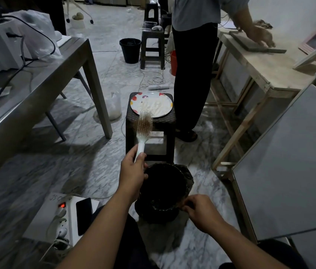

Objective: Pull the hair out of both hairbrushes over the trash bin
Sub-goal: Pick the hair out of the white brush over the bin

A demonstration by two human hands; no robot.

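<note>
Centrally, a white hairbrush (144, 126) is held upright by the left hand (133, 170), fingers wrapped round the handle, bristle head up and tilted slightly right. Brownish hair is seen caught among the bristles. The brush is positioned just beyond the far rim of the trash bin (164, 191), which is dark, lined with a black bag, and set on the marble floor (79, 167). The right hand (201, 212) is placed at the near right rim of the bin, fingers curled and pinched together; whether hair or the bag edge is gripped cannot be told. A second hairbrush is not made out. Behind the brush, a dark stool (150, 136) is seen carrying a flower-patterned plate (151, 103). A standing person (194, 55) is seen beside the stool, working at a wooden surface (265, 68). A power strip (61, 222) and a phone (84, 215) are seen lower left.
</note>
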